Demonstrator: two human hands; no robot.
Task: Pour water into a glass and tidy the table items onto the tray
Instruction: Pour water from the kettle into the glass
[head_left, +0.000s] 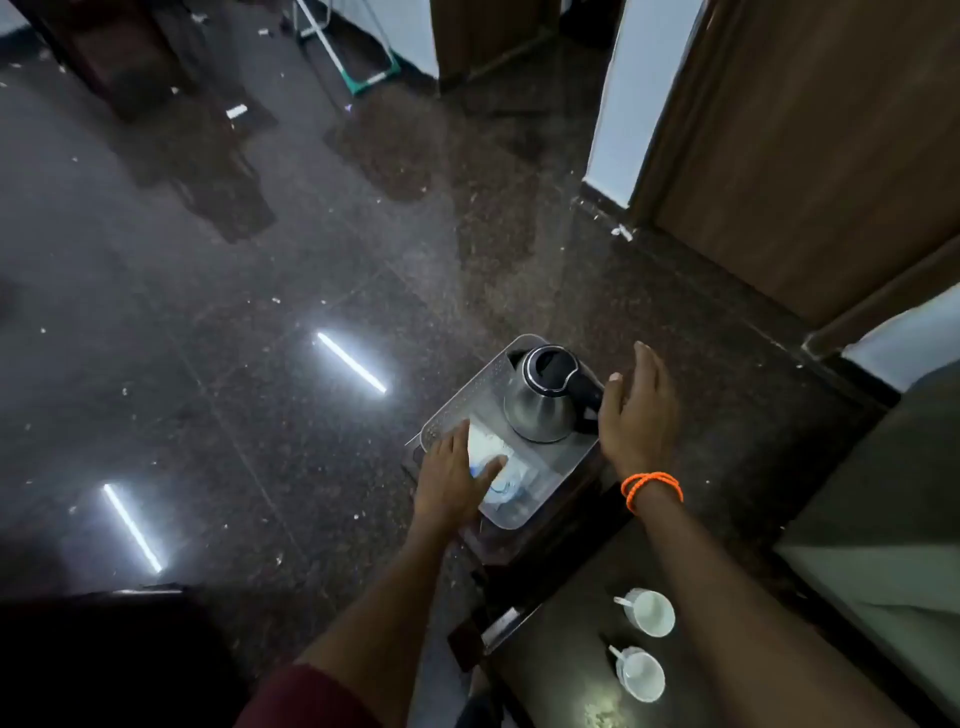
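Nearest us, two white cups (647, 613) sat on the dark surface (550, 654), well short of the tray (452, 410); we judged they should be carried over gently, clear of the kettle (543, 397). Our left hand (452, 480) lay flat, grip apart, on the tray's near edge; beyond, our right hand (639, 410) hovered spread, grip apart, beside the kettle's handle.

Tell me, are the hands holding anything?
No. The right hand hovers open beside the kettle; the left hand lies flat on the tray.
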